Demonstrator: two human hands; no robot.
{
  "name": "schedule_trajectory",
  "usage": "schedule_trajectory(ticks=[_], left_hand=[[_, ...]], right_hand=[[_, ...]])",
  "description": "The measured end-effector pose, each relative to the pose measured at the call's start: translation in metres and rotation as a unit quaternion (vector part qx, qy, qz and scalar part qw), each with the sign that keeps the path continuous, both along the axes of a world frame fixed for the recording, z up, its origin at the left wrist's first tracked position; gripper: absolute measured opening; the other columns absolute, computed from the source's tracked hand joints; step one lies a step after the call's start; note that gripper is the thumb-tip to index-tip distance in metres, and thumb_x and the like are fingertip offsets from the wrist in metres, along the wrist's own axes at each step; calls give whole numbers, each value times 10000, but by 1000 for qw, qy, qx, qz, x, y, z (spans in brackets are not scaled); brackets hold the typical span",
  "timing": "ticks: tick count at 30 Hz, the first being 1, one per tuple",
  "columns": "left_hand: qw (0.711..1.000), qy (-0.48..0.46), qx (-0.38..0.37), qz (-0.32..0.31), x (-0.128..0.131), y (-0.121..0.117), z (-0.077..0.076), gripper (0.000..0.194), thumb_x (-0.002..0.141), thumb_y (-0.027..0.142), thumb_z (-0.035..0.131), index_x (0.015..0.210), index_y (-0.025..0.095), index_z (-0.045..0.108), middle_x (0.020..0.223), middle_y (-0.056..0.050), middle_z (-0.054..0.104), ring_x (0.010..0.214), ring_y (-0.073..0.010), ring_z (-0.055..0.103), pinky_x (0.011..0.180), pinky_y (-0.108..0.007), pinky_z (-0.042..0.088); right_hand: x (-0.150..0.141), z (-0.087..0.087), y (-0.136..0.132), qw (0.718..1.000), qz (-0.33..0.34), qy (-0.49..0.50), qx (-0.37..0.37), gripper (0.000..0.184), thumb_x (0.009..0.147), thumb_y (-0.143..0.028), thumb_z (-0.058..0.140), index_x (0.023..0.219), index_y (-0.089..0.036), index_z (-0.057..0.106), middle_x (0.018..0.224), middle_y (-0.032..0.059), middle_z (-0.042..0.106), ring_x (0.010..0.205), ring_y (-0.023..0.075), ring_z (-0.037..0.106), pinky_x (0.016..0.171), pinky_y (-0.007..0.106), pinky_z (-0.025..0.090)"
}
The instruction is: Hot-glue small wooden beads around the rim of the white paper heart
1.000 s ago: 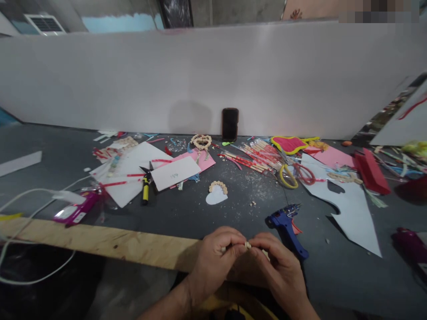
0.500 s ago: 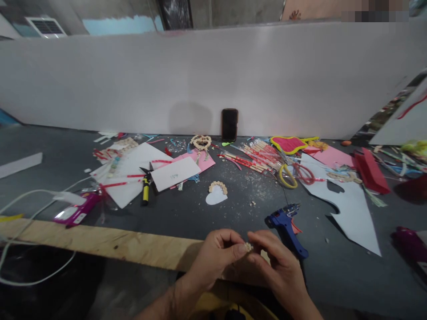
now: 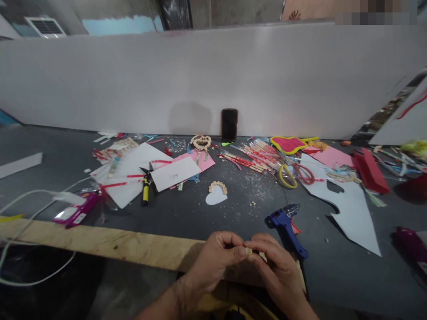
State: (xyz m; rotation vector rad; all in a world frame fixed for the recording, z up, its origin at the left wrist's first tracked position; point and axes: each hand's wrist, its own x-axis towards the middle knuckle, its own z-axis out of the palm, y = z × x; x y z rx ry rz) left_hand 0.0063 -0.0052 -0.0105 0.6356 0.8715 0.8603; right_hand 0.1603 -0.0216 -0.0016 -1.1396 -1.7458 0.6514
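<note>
Between my two hands, over the table's front edge, is a small cluster of pale, bead-like wooden pieces point(image 3: 248, 251). My left hand point(image 3: 222, 258) pinches it between thumb and forefinger. The fingers of my right hand point(image 3: 275, 262) close on the cluster from the other side, partly hiding it. Farther back lies a white paper heart point(image 3: 216, 195) with a curved row of pale wooden beads point(image 3: 218, 184) along its upper edge. A blue glue gun point(image 3: 286, 226) rests just beyond my right hand. A few loose pale bits point(image 3: 252, 203) lie behind my hands.
A phone point(image 3: 229, 125) leans against the white partition point(image 3: 133, 84). Scissors point(image 3: 287, 176) and packs of red-and-white sticks point(image 3: 255, 155) lie right of centre. Yellow-handled pliers point(image 3: 146, 189), a white card point(image 3: 175, 174) and a purple device with a cable point(image 3: 77, 211) are left.
My right hand has moved slightly left and its fingertips have come together with my left hand's on the bead cluster. The things on the table have not moved.
</note>
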Motion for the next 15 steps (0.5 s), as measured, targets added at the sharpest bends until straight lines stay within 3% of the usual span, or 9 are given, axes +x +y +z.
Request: schedule_trajectory(ticks=[9,15], left_hand=[[999,-32,-10,-29,-2,1,0,274,619,331,785,739,93,719,643,-44,647,578,-98,531,619,-224,393],[998,-63,0,-18,-1,1,5,183,634,278,781,653,111,707,624,-16,628,589,-86,526,609,-203,388]], right_hand=[[1,-9,-1,999,-19,6,33,284,792,-164,598,1033,-286,683,856,35,647,768,135,646,648,199,534],[-2,-11,0,999,-23,8,45,297,797,-155,596,1044,-297,681,848,33,637,761,131,640,641,202,535]])
